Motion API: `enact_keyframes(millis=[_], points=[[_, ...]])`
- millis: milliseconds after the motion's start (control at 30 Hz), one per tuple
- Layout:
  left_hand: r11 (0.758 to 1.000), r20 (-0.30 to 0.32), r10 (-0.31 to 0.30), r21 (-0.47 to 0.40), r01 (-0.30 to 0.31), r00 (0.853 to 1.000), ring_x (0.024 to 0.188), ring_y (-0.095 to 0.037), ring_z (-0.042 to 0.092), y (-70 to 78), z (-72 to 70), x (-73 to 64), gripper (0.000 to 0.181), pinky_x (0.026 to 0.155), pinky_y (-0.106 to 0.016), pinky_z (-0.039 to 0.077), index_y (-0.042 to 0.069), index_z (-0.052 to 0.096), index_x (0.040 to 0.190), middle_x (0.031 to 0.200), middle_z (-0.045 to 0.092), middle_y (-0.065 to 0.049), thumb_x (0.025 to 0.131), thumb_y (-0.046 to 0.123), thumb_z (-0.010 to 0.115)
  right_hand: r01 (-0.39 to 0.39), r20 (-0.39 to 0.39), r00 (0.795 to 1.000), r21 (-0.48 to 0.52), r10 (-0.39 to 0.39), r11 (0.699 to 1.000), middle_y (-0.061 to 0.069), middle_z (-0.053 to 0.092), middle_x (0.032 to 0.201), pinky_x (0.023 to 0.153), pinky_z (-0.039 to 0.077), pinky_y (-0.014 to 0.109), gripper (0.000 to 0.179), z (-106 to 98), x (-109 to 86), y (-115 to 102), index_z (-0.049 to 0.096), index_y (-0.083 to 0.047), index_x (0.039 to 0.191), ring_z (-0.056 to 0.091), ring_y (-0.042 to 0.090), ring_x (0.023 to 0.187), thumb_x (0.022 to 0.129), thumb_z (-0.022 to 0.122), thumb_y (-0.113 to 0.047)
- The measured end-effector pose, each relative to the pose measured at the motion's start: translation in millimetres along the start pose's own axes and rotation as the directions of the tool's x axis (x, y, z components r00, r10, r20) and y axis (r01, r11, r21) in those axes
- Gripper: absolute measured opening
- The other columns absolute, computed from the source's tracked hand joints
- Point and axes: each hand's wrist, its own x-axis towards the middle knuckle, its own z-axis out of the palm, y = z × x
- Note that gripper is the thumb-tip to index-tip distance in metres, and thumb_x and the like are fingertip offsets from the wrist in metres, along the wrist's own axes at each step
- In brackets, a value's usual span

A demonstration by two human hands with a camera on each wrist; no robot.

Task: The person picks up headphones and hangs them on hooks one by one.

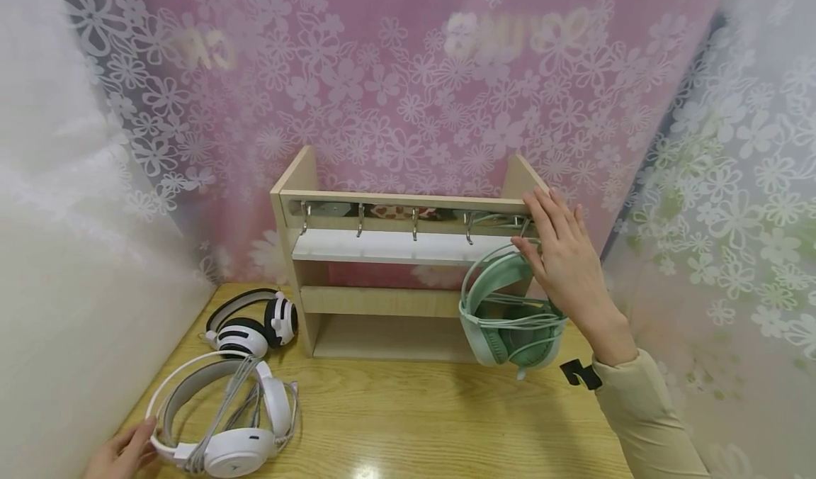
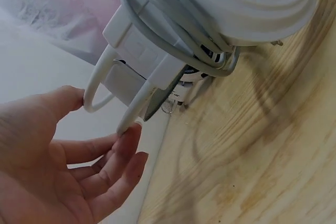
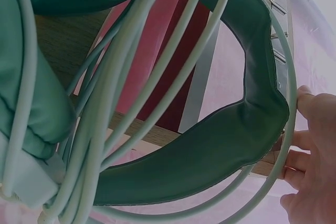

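Note:
My left hand point(image 1: 124, 451) pinches the thin outer headband of a white headset point(image 1: 239, 451) between thumb and fingers; the left wrist view shows that headset point(image 2: 152, 51) tilted, its grey cable wound round it. At the rack's right end, a green headset point(image 1: 500, 277) hangs below the hooks, its pale cable looped about it. My right hand point(image 1: 564, 259) is at the top of its headband, fingers extended over the rack's upper edge and thumb by the band. In the right wrist view, the fingertips of the right hand point(image 3: 317, 156) are next to the green headset's outer band point(image 3: 286, 145).
A wooden rack point(image 1: 395, 302) with a row of metal hooks point(image 1: 415, 224) stands on the wooden table point(image 1: 408, 422). A black-and-white headset point(image 1: 245, 330) lies left of it, behind the white one. Flowered curtains point(image 1: 408, 96) enclose the back and sides.

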Motion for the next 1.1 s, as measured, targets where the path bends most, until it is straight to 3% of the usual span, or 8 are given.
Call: enact_keyframes(millis=[233,533,600,667,733,800,1033,1100], points=[[0.986,-0.096,0.156,0.068,-0.15,0.983,0.073,0.008,0.062,18.8,5.7,-9.0,0.071,0.07,-0.021,0.058,-0.026,0.03,0.143,0.116,0.065,-0.038,0.11,0.036,0.038,0.001,-0.01,1.0,-0.001,-0.001,1.0,0.019,0.033,0.162,0.125,0.004,0.053,0.068,0.1,-0.6,0.2,0.03,-0.007,0.16,0.017,0.032,0.155,0.105,0.051,-0.041],[0.978,-0.149,0.184,0.131,-0.165,0.972,0.07,0.009,0.062,43.9,11.4,-10.5,0.071,0.067,-0.02,0.056,-0.018,0.035,0.146,0.121,0.066,-0.033,0.108,0.041,0.044,0.004,-0.016,1.0,0.002,-0.004,1.0,0.019,0.032,0.162,0.125,0.004,0.053,0.068,0.2,-0.6,0.6,0.03,-0.007,0.16,0.016,0.031,0.155,0.106,0.049,-0.044],[0.965,-0.172,0.234,0.159,-0.207,0.957,0.069,0.008,0.062,47.1,12.8,-10.7,0.067,0.065,-0.02,0.055,-0.017,0.04,0.144,0.113,0.071,-0.026,0.108,0.039,0.046,0.004,-0.017,1.0,0.002,-0.004,1.0,0.019,0.033,0.162,0.125,0.005,0.053,0.068,0.1,-0.8,0.6,0.03,-0.007,0.159,0.016,0.031,0.155,0.106,0.048,-0.044],[0.955,-0.194,0.277,0.164,-0.248,0.941,0.07,0.01,0.061,49.7,14.9,-10.9,0.064,0.064,-0.02,0.055,-0.015,0.043,0.143,0.102,0.075,-0.002,0.108,0.038,0.049,0.004,-0.018,1.0,0.002,-0.004,1.0,0.019,0.033,0.162,0.125,0.005,0.053,0.068,0.1,-0.9,0.6,0.03,-0.007,0.159,0.017,0.031,0.155,0.106,0.048,-0.044],[0.947,-0.217,0.311,0.151,-0.283,0.925,0.071,0.01,0.061,52.6,17.7,-11.4,0.061,0.063,-0.02,0.055,-0.014,0.046,0.142,0.094,0.067,0.023,0.107,0.036,0.051,0.004,-0.018,1.0,0.002,-0.004,1.0,0.019,0.033,0.162,0.125,0.005,0.054,0.068,0.2,-0.9,0.6,0.03,-0.007,0.159,0.017,0.032,0.155,0.106,0.049,-0.044],[0.939,-0.238,0.343,0.128,-0.32,0.909,0.073,0.009,0.061,55.9,21.3,-12.2,0.058,0.063,-0.019,0.056,-0.013,0.047,0.141,0.089,0.054,0.038,0.106,0.033,0.053,0.005,-0.016,1.0,0.001,-0.005,1.0,0.019,0.033,0.162,0.125,0.005,0.054,0.068,0.5,-0.9,0.6,0.03,-0.007,0.159,0.017,0.032,0.155,0.106,0.049,-0.044],[0.923,-0.248,0.384,0.128,-0.363,0.889,0.077,0.01,0.061,70.1,31.3,-14.3,0.054,0.065,-0.015,0.047,-0.006,0.05,0.143,0.09,0.055,0.04,0.106,0.033,0.055,0.003,-0.01,1.0,0.002,-0.003,1.0,0.019,0.032,0.162,0.125,0.004,0.054,0.067,1.3,-0.7,0.7,0.03,-0.007,0.159,0.016,0.031,0.156,0.105,0.052,-0.041],[0.908,-0.249,0.42,0.115,-0.404,0.873,0.079,0.01,0.061,73.6,35.2,-13.2,0.05,0.066,-0.014,0.047,-0.006,0.051,0.142,0.093,0.058,0.038,0.106,0.029,0.055,0.004,-0.011,1.0,0.005,-0.004,1.0,0.018,0.032,0.162,0.125,0.004,0.054,0.067,1.2,-0.5,0.5,0.03,-0.007,0.159,0.016,0.031,0.156,0.105,0.052,-0.041]])
